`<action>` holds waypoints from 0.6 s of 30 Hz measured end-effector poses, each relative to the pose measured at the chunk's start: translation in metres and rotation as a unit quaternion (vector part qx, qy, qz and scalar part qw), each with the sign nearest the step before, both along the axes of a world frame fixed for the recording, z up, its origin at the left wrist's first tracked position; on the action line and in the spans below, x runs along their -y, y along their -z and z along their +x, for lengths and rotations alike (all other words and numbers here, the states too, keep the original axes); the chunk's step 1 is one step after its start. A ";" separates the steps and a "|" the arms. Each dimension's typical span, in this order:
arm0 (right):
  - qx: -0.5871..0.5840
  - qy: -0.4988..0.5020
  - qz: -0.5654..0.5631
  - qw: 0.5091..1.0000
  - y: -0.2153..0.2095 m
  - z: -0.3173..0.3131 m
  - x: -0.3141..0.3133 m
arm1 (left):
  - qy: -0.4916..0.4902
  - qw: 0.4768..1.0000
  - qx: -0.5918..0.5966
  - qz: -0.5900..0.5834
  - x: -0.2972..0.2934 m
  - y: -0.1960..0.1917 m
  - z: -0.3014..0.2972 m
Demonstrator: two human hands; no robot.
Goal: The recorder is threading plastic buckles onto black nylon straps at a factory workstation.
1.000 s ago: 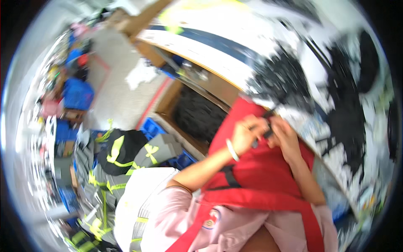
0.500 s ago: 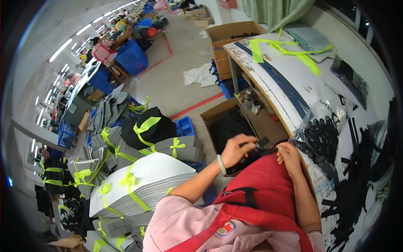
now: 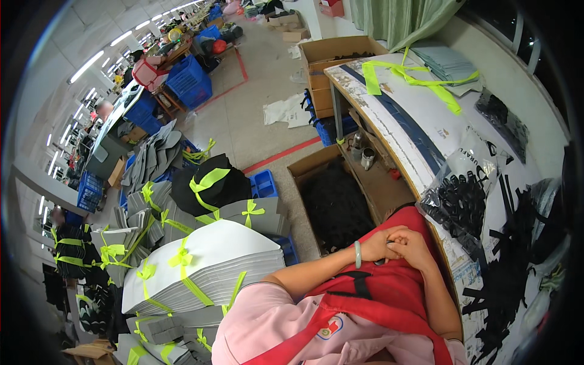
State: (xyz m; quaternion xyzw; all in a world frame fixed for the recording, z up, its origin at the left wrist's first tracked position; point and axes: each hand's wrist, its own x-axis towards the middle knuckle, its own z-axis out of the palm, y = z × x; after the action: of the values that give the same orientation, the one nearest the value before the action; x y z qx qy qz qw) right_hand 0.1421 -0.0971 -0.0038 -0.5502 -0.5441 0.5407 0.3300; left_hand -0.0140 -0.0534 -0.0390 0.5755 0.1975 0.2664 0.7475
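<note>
A small dark piece (image 3: 381, 261) is pinched between both hands at lower centre, over the red apron (image 3: 389, 286).

The left hand (image 3: 378, 244) and right hand (image 3: 412, 248) are closed together around it, fingers curled. A cardboard box (image 3: 304, 182) of black pieces is seen just above; the desk (image 3: 413, 134) lies to the right, tied bundles (image 3: 201, 267) to the left.

Bundled stacks (image 3: 194, 267) fill the lower left; an open box (image 3: 334, 204) sits at centre, left of the table (image 3: 413, 128), which runs to the right.
</note>
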 end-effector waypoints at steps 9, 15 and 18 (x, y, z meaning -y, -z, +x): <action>-0.134 0.176 -0.047 0.974 0.020 0.038 0.033 | 0.095 0.940 0.024 -0.327 0.001 0.011 -0.004; -0.404 0.199 -0.182 0.874 0.044 0.046 0.055 | 0.042 0.993 -0.012 -0.107 0.014 0.024 0.011; -0.432 0.212 -0.186 0.857 0.045 0.040 0.062 | 0.042 0.992 -0.067 -0.098 0.016 0.030 0.019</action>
State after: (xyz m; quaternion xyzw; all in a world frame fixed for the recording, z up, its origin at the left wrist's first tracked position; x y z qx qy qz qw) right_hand 0.1825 -0.1593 -0.0490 -0.4147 -0.1068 0.7320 0.5299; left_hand 0.0045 -0.0698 -0.0686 0.5242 0.2483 0.1750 0.7955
